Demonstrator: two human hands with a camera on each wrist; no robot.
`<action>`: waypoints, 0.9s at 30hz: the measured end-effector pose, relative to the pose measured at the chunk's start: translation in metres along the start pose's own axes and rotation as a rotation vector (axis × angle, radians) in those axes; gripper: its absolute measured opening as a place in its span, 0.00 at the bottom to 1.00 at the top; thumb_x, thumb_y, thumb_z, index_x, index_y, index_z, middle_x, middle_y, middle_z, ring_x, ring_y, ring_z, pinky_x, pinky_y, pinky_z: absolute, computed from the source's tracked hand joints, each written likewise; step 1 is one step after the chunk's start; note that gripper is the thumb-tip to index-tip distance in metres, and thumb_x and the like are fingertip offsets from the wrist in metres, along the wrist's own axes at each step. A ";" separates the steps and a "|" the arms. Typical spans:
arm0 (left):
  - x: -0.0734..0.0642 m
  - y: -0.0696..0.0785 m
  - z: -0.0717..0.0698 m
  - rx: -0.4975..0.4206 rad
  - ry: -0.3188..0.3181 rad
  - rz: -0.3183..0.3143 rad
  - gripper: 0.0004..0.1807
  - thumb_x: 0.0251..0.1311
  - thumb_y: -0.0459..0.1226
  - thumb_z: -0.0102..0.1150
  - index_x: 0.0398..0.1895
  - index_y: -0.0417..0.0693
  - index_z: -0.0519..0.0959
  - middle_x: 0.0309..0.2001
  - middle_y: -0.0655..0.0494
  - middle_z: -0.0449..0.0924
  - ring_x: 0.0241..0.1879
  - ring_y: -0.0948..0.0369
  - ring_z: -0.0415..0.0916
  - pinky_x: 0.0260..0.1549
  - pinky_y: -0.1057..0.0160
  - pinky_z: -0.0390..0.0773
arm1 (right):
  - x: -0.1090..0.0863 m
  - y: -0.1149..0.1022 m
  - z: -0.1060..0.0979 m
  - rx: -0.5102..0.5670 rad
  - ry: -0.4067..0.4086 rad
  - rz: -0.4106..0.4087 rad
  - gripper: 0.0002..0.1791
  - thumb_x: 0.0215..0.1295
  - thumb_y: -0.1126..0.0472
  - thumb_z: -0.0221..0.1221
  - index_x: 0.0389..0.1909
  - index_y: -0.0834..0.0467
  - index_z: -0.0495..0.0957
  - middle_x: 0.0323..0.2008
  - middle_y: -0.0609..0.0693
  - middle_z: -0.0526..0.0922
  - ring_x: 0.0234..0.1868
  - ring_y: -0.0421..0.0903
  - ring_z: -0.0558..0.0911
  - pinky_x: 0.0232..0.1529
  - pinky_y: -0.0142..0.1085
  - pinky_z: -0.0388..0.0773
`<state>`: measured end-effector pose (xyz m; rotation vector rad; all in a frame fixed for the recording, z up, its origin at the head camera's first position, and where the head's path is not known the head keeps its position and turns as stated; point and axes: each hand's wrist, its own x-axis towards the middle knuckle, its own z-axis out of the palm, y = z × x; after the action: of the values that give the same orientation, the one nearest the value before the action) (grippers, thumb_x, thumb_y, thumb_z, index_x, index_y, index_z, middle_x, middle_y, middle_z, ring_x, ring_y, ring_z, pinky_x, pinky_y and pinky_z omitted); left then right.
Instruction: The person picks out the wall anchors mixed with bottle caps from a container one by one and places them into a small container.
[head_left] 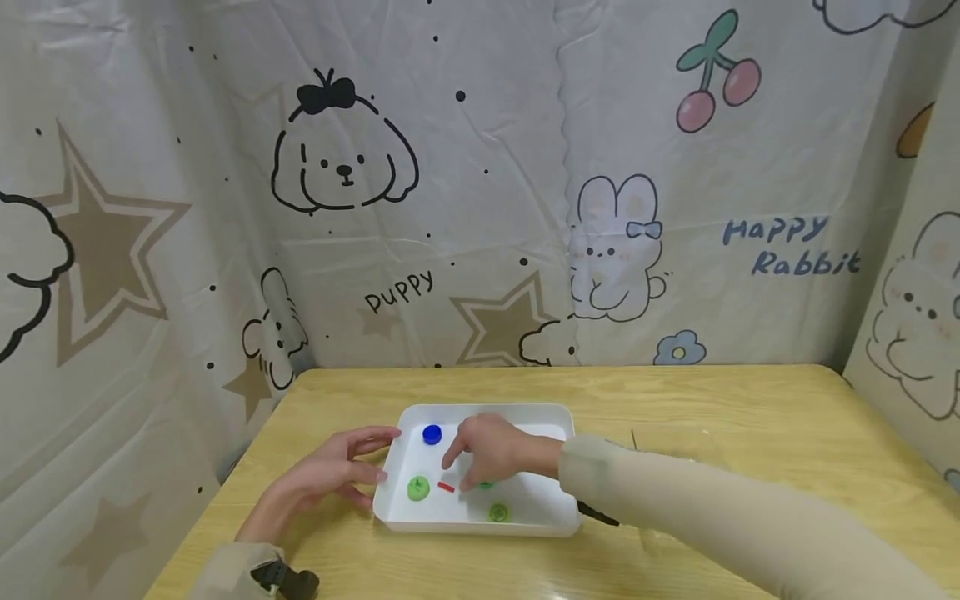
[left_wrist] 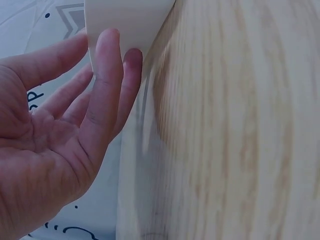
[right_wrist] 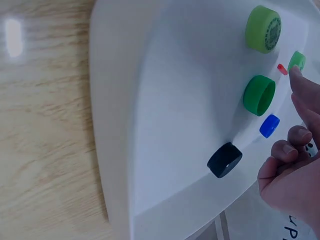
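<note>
A shallow white tray [head_left: 480, 527] lies on the table with several bottle caps in it. My left hand [head_left: 337, 467] is at its left end, and in the left wrist view the fairly straight fingers touch the tray wall [left_wrist: 130, 20]. Over the tray, my right hand [head_left: 491, 454] holds nothing; thumb and index finger point down, spread apart, close to a small red strip [head_left: 446, 487]. Nearby are a light green cap [head_left: 418, 488], a blue cap [head_left: 432, 434] and a yellow-green cap [head_left: 498, 512]. The right wrist view also shows a dark green cap [right_wrist: 259, 95] and a black cap [right_wrist: 225, 160], mostly hidden by my right hand in the head view.
The wooden table [head_left: 345, 567] extends around the tray. A clear, see-through item [head_left: 675, 443] lies right of it, partly behind my right sleeve [head_left: 675, 492]. A printed curtain [head_left: 480, 208] hangs behind the table and along both sides.
</note>
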<state>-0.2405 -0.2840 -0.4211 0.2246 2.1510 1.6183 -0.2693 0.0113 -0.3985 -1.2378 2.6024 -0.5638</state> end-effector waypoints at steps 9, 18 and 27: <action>-0.002 0.000 0.001 -0.008 -0.013 0.001 0.40 0.64 0.28 0.68 0.79 0.38 0.64 0.80 0.32 0.55 0.57 0.47 0.81 0.33 0.47 0.90 | 0.005 -0.005 0.005 0.021 -0.059 0.075 0.17 0.56 0.60 0.80 0.48 0.48 0.93 0.44 0.38 0.89 0.45 0.39 0.79 0.48 0.32 0.72; -0.005 -0.003 0.000 -0.024 -0.010 -0.003 0.41 0.64 0.28 0.68 0.79 0.38 0.63 0.80 0.31 0.55 0.57 0.47 0.81 0.33 0.47 0.90 | 0.010 -0.006 0.013 0.010 -0.081 0.078 0.18 0.56 0.59 0.80 0.48 0.44 0.93 0.42 0.35 0.87 0.42 0.34 0.75 0.50 0.34 0.69; -0.004 -0.002 -0.001 -0.012 -0.008 0.007 0.40 0.64 0.29 0.69 0.79 0.38 0.64 0.79 0.32 0.56 0.57 0.47 0.81 0.34 0.47 0.90 | 0.016 -0.004 0.013 -0.013 -0.084 0.026 0.17 0.56 0.61 0.80 0.47 0.45 0.93 0.41 0.37 0.85 0.39 0.36 0.72 0.46 0.31 0.71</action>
<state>-0.2374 -0.2868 -0.4221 0.2349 2.1364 1.6304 -0.2721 -0.0069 -0.4093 -1.2029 2.5528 -0.4805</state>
